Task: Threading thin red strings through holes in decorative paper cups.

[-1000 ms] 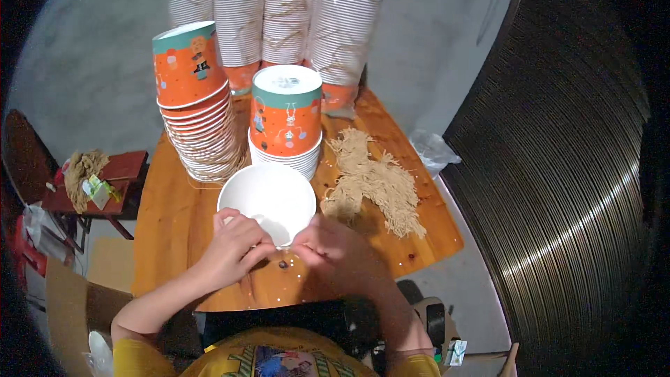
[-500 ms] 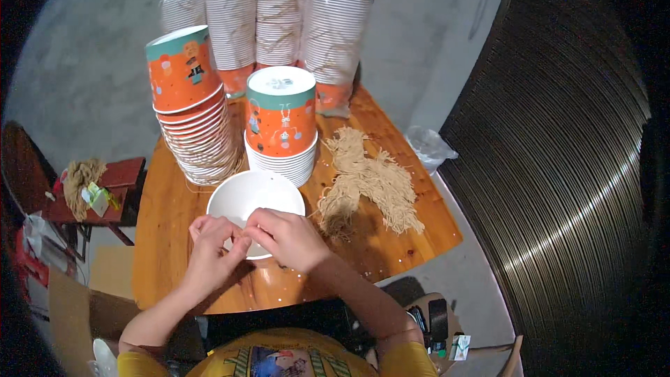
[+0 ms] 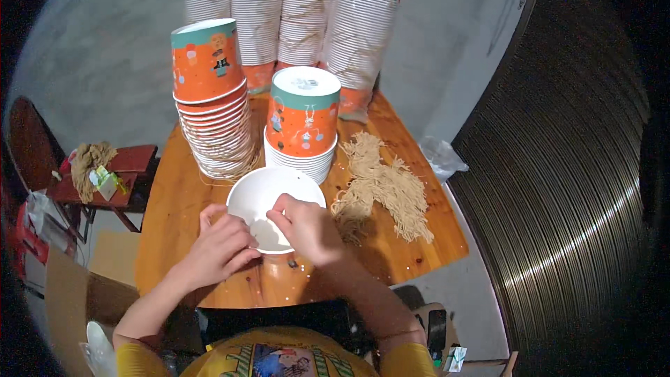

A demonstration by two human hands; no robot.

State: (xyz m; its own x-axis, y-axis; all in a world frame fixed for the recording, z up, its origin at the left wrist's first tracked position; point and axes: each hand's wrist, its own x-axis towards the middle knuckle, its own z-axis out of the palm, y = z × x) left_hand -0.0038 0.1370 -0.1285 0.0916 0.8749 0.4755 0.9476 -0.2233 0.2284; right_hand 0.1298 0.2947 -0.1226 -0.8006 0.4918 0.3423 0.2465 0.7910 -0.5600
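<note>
A white bowl (image 3: 257, 199) sits mouth up on the wooden table (image 3: 171, 255), directly in front of the person, its inside white and bare to view except where the fingers cover it. The left hand (image 3: 225, 243) is at the bowl's near-left rim, fingers half curled and slightly spread, thumb reaching toward the near edge; whether it grips the rim or something thin there, I cannot tell. The right hand (image 3: 304, 229) hangs over the bowl's right side, thumb and forefinger brought together above the inside; anything pinched between them is too small to make out. Just behind the bowl stands a short stack of upturned paper buckets (image 3: 305, 124), orange with a green band and white base. Behind and to the left of the bowl leans a taller stack of the same kind (image 3: 209, 66), thin tan strands running around its lower rims. To the right of the bowl lies a loose heap of tan strings (image 3: 385, 188). Farthest behind the bowl, a row of plastic-wrapped stacks (image 3: 357, 38) shows white rims above orange. Small pale specks dot the wood on the bowl's near side. Well left of the bowl, off the table, a red bench (image 3: 136, 160) carries a tan bundle (image 3: 89, 167).
</note>
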